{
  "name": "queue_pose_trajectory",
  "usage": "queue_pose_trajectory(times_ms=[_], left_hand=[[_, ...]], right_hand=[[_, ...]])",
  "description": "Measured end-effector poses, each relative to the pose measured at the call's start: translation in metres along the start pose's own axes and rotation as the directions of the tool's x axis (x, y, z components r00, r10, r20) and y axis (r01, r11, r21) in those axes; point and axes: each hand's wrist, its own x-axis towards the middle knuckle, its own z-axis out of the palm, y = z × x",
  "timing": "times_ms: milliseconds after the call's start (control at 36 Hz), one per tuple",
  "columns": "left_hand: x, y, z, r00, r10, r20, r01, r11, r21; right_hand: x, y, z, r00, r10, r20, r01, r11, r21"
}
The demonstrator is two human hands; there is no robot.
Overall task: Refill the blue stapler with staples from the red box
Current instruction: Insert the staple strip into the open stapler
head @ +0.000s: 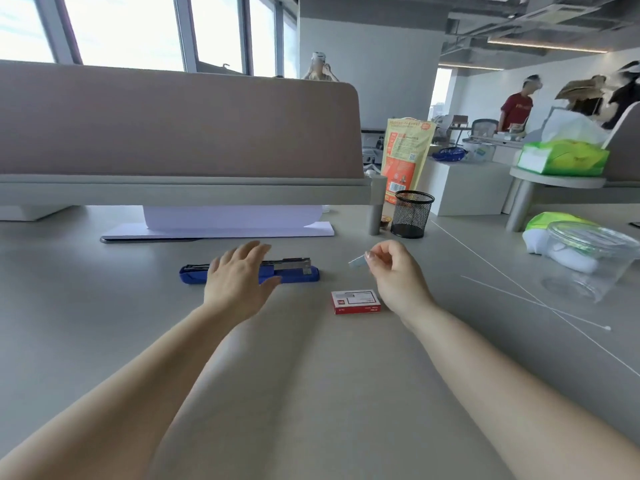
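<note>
The blue stapler (298,273) lies on the grey desk with its metal staple channel showing on top. My left hand (239,278) hovers over its middle, fingers spread, and hides that part; I cannot tell whether it touches. My right hand (394,275) is raised to the right of the stapler and pinches a small silvery strip of staples (357,261) between thumb and fingertip. The red staple box (355,301) rests on the desk just below and left of my right hand.
A black mesh pen cup (412,213) stands behind the right hand, beside an orange bag (403,157). A white paper stack (221,228) lies under the desk divider. A clear plastic tub (588,258) and thin white cords (540,299) are at right. People stand far back.
</note>
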Motion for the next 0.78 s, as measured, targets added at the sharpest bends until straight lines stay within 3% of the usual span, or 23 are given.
queue_pose_trajectory(times_ms=[167,417,778], left_hand=[[0.001,-0.022,0.011,0.993,-0.019,0.115,0.001,0.988,0.154],[0.0,-0.031,0.01,0.999,-0.011,-0.032,0.007,0.992,-0.128],[-0.002,-0.028,0.007,0.988,0.068,-0.137,-0.099,0.968,-0.23]], right_hand=[[0.008,-0.015,0.055,0.998,0.034,0.055,-0.039,0.996,0.084],[0.021,-0.017,0.075,0.996,0.032,0.08,-0.051,0.968,0.247],[0.022,-0.011,0.075,0.991,0.013,0.13,-0.055,0.944,0.326]])
